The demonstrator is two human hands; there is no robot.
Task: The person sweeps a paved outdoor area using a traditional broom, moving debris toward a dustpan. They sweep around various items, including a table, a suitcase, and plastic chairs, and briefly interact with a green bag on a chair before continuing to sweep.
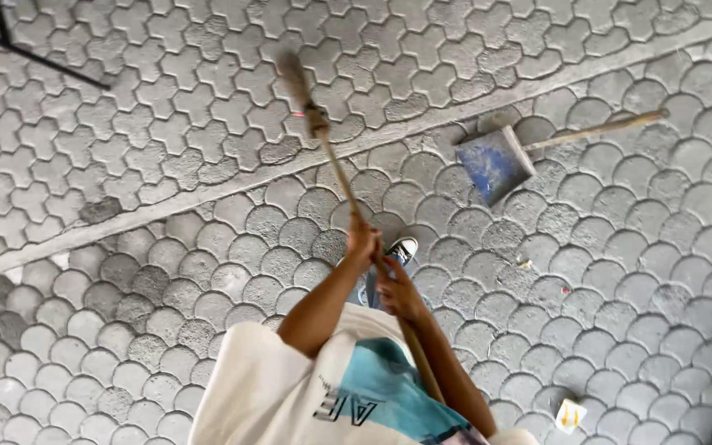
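Both hands gripped the wooden broom handle (348,185): the left hand (363,241) higher, the right hand (398,290) just below. The broom head (294,78) (blurred) met the paved floor (166,247). A blue dustpan (494,163) lay well apart.

Grey interlocking-paver floor (166,165) mostly open, wide free room left of the long wooden broom handle (348,194) and beyond its blurred head (294,78). Obstacles: blue metal dustpan with long wooden handle (496,163) lying right of the broom, well apart from it. Small yellow-white wrapper (569,414) lower right, tiny litter bits (524,264) between it and the dustpan. Thin black cable (35,56) crosses far upper left. White sneaker (401,249) just beside both hands, left hand (363,242) and right hand (399,295), crowding the room under the grip.
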